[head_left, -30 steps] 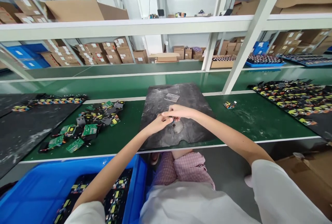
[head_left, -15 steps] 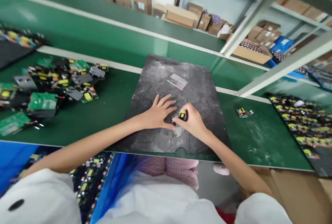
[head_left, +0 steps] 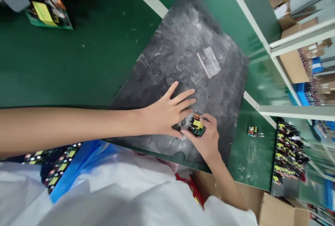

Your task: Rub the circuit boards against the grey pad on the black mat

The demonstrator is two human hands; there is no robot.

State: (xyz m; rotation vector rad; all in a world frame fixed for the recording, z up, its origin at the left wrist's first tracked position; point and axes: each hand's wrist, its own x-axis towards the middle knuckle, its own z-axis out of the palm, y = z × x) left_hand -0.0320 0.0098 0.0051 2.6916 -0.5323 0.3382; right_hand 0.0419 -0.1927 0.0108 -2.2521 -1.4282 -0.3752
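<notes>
My left hand [head_left: 170, 114] lies over the dark mat [head_left: 167, 65] with its fingers spread, holding nothing. Just to its right, my right hand [head_left: 206, 135] grips a small circuit board [head_left: 197, 124] with a yellow component between thumb and fingers. The board's component side faces up, low over the mat. A small dark round piece [head_left: 183, 122] sits between the board and my left palm. Farther up the mat lies a clear flat plastic piece [head_left: 209, 62].
Another small board [head_left: 252, 130] lies on the green table [head_left: 104, 62] right of the mat. Rows of boards [head_left: 288, 149] stand farther right. More boards [head_left: 47, 9] are piled at upper left. A blue-lined bin [head_left: 75, 170] and an open cardboard box [head_left: 277, 212] are below the table edge.
The view has turned and come closer to the mat. The board in my right hand now shows more of its component side. My left hand remains spread beside it.
</notes>
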